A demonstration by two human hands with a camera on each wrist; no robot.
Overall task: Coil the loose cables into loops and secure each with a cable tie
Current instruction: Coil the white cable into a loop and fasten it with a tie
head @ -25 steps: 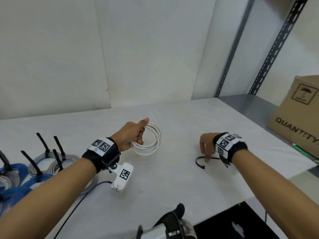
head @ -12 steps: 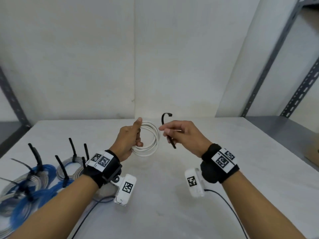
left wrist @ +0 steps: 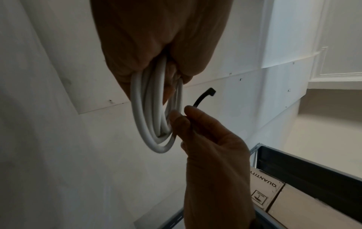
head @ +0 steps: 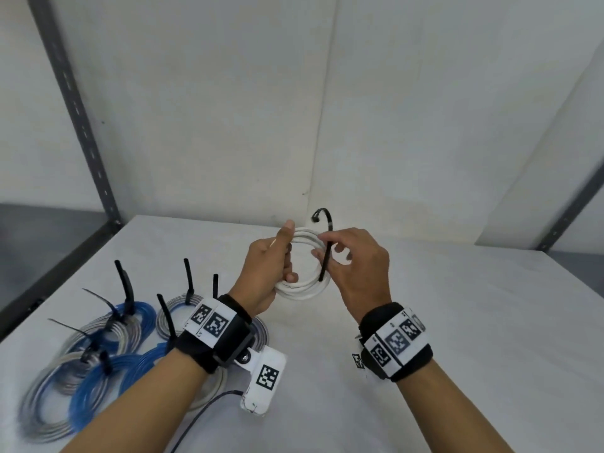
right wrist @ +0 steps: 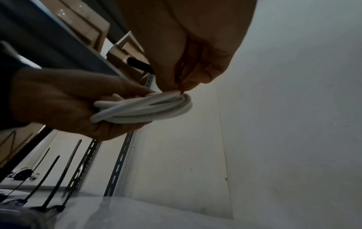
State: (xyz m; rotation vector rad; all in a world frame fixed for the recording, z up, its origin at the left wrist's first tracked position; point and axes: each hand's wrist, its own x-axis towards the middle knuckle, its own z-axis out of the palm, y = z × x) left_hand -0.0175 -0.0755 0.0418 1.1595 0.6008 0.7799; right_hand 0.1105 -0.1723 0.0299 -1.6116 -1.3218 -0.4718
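Note:
A white cable coil (head: 302,287) of a few loops is held above the white table (head: 457,322). My left hand (head: 271,266) grips its left side, thumb up and fingers curled through the loops. My right hand (head: 346,256) pinches a black cable tie (head: 326,253) that stands upright against the coil's right side, its hooked head end (head: 318,214) above my fingers. In the left wrist view the white cable coil (left wrist: 154,117) hangs from my palm, and the black cable tie (left wrist: 203,96) sticks out past my right fingertips. The right wrist view shows the white cable coil (right wrist: 143,108) held flat.
Several blue and grey coils (head: 98,351) bound with black ties lie at the table's left front. Grey shelf uprights (head: 78,106) stand at the left and right. A cardboard box (left wrist: 266,192) sits on the shelf to the right.
My right hand picked the black tie off the table and brought it left to the coil. It now holds the tie against the coil's right side. The left hand kept its grip.

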